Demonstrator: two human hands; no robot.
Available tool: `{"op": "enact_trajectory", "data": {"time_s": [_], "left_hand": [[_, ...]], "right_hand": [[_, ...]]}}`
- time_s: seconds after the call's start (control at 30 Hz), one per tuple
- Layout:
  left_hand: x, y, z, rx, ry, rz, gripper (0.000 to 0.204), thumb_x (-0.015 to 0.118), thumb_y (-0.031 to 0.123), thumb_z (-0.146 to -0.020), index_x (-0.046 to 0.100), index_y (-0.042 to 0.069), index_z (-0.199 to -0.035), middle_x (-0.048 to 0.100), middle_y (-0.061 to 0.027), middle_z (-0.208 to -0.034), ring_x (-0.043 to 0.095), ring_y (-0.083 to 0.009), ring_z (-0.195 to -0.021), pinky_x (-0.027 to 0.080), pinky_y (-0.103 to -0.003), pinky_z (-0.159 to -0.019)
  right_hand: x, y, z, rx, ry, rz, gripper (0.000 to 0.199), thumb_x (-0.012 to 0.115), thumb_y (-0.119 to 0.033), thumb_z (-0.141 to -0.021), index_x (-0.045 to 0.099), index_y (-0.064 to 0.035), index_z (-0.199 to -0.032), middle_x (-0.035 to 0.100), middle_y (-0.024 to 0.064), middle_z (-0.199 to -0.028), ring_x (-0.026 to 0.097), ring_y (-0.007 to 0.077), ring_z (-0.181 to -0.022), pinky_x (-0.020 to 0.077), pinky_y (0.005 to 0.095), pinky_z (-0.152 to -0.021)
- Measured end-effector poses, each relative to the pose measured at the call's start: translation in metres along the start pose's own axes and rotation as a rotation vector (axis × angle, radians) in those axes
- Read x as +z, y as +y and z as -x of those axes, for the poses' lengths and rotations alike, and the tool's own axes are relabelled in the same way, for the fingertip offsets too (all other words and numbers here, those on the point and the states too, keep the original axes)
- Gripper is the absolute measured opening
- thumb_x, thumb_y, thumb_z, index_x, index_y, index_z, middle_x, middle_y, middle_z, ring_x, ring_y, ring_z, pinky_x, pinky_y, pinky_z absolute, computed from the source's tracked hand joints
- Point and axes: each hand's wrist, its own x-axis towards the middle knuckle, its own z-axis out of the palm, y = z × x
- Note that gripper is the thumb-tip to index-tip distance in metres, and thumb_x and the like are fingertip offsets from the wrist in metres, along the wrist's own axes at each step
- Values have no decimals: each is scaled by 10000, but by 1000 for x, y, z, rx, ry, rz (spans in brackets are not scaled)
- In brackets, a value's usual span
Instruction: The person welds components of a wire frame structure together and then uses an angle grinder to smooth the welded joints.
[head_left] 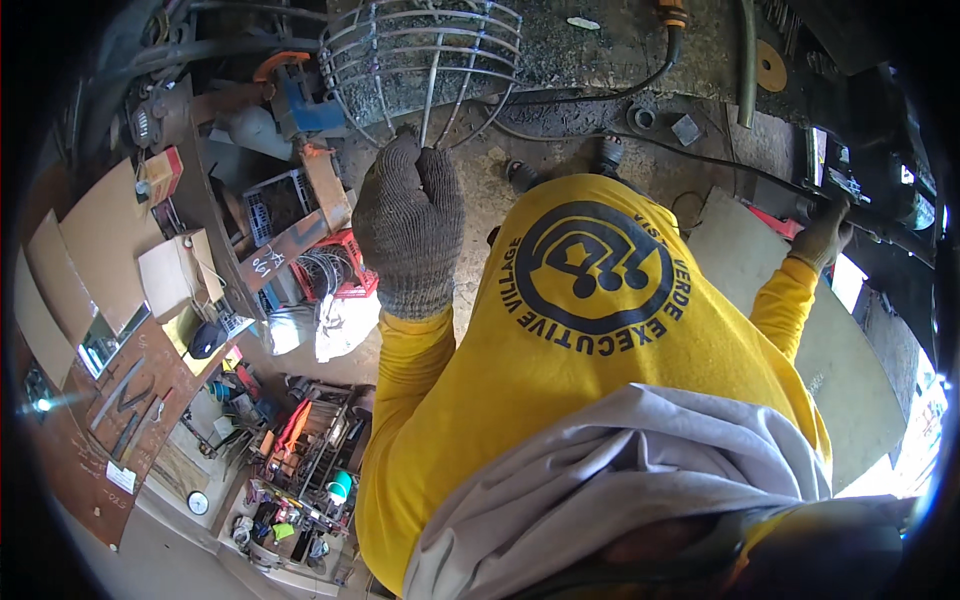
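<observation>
My left hand point(410, 225), in a dark grey knitted glove, is closed at the lower end of a round metal wire frame point(432, 85). The frame is made of curved bars crossed by ribs, and its wide part lies over the dark, worn worktop point(590, 60). Out to the far right, my right hand point(824, 235) also looks gloved. Its fingers are curled beside a dark bar point(900, 238), but what they grip is hard to make out in the shadow.
Overhead to the left are a blue-and-orange tool point(300, 108), a red crate point(350, 268) and cardboard pieces point(110, 235). A black cable point(665, 75) with an orange end crosses the worktop, near a tan disc point(770, 66). A large pale sheet point(840, 370) leans at right. Cluttered shelves point(310, 450) stand lower left.
</observation>
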Motion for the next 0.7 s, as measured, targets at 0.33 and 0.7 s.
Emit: {"op": "enact_trajectory", "data": {"time_s": [0.33,0.7], "left_hand": [[-7,5,-3,-37,-85,-27,217,723,140,-855,674,52,-1047,715,-137,-923,709,-300,-796,568,-376,-695],[-5,3,-3,9,-33,13,190,709,165,-865,672,64,-1022,694,-141,-879,689,-318,-769,552,-388,-667]], "right_hand": [[22,11,-14,-235,292,259,551,619,-364,-950,586,95,-1253,660,192,-1198,641,305,-1028,478,384,-929],[-24,-60,-46,-655,-257,-95,144,668,-59,-881,671,45,-980,713,137,-924,697,226,-874,575,332,-738]]}}
